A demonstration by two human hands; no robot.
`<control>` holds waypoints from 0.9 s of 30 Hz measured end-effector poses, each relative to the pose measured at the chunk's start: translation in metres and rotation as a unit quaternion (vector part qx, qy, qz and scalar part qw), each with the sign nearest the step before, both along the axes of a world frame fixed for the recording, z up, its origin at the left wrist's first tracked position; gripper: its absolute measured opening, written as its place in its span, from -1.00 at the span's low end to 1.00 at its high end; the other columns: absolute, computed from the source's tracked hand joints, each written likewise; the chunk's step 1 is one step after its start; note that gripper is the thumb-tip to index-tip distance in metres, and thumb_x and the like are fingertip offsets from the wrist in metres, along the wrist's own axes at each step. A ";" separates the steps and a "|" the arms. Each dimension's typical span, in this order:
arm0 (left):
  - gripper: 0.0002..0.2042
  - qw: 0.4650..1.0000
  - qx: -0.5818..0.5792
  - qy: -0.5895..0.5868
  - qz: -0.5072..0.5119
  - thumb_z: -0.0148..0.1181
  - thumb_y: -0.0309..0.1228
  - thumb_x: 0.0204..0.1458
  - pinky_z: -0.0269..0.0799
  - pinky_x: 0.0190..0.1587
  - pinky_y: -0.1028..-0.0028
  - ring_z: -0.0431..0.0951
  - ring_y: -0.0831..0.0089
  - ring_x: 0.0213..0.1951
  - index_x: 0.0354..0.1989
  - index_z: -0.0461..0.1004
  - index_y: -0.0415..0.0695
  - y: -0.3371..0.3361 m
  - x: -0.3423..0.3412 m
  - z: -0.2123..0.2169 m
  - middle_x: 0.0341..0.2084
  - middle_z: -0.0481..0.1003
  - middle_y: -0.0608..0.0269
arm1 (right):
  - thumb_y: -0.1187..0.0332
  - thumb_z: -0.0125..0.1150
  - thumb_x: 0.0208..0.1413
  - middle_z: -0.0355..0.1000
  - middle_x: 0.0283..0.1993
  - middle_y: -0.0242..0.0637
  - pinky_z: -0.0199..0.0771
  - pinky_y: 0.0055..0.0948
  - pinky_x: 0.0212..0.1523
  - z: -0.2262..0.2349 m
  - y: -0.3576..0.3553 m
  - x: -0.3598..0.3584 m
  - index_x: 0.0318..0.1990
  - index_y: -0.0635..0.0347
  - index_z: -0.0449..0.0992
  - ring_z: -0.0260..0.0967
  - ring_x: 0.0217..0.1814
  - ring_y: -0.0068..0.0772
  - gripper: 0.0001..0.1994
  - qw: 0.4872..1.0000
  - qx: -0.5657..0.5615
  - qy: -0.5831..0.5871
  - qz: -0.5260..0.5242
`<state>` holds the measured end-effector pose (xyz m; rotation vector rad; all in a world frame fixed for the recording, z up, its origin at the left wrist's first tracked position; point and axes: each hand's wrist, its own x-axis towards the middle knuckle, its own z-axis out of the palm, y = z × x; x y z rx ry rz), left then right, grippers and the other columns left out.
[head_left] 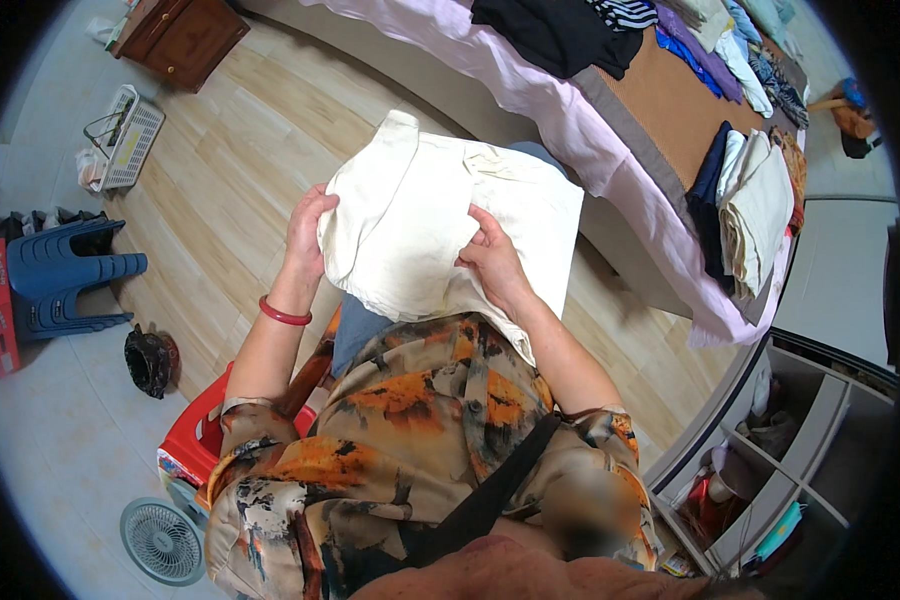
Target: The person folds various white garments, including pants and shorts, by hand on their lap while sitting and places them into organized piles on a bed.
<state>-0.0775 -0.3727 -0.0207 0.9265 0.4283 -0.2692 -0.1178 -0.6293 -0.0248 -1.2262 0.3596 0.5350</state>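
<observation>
A cream-white garment, partly folded over, lies across my lap with one narrow strip of it sticking up at the far side. Its left edge is gripped by my left hand, the thumb on top and the fingers partly under the cloth. On the garment's right part, my right hand has its fingers curled and pinching the fabric. A loose corner of the cloth hangs by my right forearm. Whether it is a shirt or trousers I cannot tell.
Ahead and to the right is a bed with a pink sheet edge, a dark garment and a folded clothes stack. An open shelf unit stands at the right. Blue stools, a white basket and a fan are at the left.
</observation>
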 end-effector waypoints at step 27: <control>-0.91 0.846 0.448 -0.267 -0.111 0.16 -0.50 -0.11 0.34 -0.27 0.46 0.45 0.45 -0.33 -0.41 0.44 -0.21 -0.064 -0.032 -0.014 -0.42 0.46 0.27 | 0.57 0.01 0.02 0.33 -0.36 -0.32 0.46 -0.56 -0.26 -0.019 -0.009 0.006 0.15 0.29 0.23 0.38 -0.34 -0.49 -0.54 0.987 0.156 -0.026 -0.019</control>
